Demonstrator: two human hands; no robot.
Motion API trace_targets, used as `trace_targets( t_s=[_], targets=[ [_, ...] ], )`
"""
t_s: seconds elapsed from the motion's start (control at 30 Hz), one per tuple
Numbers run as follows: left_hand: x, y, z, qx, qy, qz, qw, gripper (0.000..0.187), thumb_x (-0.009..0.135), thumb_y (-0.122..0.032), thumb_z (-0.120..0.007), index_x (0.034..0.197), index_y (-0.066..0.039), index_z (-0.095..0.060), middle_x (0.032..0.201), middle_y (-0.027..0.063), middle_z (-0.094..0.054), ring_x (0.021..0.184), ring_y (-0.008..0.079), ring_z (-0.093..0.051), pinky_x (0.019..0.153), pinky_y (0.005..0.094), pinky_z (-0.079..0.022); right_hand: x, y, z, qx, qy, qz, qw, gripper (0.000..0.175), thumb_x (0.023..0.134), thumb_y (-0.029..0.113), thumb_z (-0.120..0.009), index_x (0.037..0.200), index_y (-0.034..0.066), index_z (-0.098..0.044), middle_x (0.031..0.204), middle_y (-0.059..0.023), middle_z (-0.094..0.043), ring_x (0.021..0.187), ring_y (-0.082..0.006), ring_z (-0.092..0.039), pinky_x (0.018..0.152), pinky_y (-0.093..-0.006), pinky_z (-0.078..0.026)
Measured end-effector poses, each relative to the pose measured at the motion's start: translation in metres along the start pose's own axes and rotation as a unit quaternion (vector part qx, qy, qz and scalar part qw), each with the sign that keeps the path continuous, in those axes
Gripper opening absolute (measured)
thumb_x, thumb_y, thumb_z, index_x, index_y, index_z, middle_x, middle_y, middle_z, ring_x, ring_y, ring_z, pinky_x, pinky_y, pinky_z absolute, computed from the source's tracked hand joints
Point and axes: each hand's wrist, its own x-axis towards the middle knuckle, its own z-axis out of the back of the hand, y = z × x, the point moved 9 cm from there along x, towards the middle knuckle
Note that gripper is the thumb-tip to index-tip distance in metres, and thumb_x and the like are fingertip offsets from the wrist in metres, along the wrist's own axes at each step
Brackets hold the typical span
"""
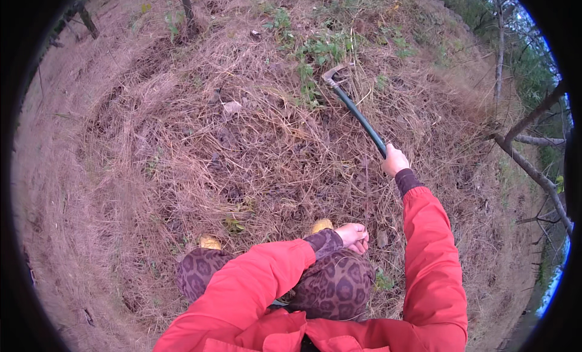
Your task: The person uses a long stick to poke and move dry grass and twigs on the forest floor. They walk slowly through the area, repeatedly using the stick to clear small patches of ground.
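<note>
My right hand [395, 160] grips the lower end of a sickle's dark green handle [359, 117], arm stretched forward. The sickle's curved metal blade [335, 71] lies out ahead, close to a green leafy plant and some pale dry stalks. Just above my right knee, my left hand [355, 238] has its fingers closed around a thin dry stem [366, 188] that runs up from it. The stem's lower end is hidden by the hand. Dry brown grass and pine needles [273, 156] cover the ground before me.
Bare branches [529, 163] reach in from the right. A thin trunk [186, 9] rises at the upper left. Green weeds [323, 50] grow ahead on the slope. My yellowish shoe tips [322, 225] show beyond my knees in leopard-print trousers [338, 286].
</note>
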Motion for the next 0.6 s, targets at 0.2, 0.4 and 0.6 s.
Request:
trace_targets(
  t_s=[0.2,0.4,0.6],
  targets=[
    [0.004,-0.003,-0.008,-0.001,0.009,-0.009,1.000,0.020,0.096,-0.015,-0.034,0.091,-0.002,-0.047,0.081,0.0128,-0.061,0.067,0.0188,-0.063,0.063,0.0304,-0.055,-0.033,0.014,0.064,0.096,-0.127,-0.013,0.987,0.026,0.073,0.008,-0.058,0.096,0.0046,-0.045,0.080,-0.0219,-0.062,0.078,-0.0393,-0.061,0.069,-0.0468,-0.048],
    [0.004,-0.005,-0.012,-0.008,0.003,-0.021,1.000,0.019,0.096,-0.015,-0.034,0.090,-0.001,-0.047,0.079,0.0135,-0.060,0.065,0.0197,-0.063,0.061,0.0314,-0.055,0.000,0.015,0.035,0.078,-0.167,-0.070,0.980,0.025,0.081,0.010,-0.054,0.100,0.0011,-0.039,0.081,-0.0242,-0.062,0.077,-0.0390,-0.062,0.068,-0.0462,-0.050],
    [-0.003,-0.007,-0.001,0.013,-0.046,0.001,0.999,0.019,0.095,-0.015,-0.034,0.090,-0.002,-0.046,0.078,0.0147,-0.060,0.066,0.0232,-0.064,0.061,0.0338,-0.056,-0.011,-0.037,0.011,-0.093,-0.029,-0.021,0.995,0.016,0.078,0.011,-0.054,0.090,0.0031,-0.049,0.082,-0.0215,-0.063,0.080,-0.0369,-0.063,0.070,-0.0451,-0.050]
  ],
)
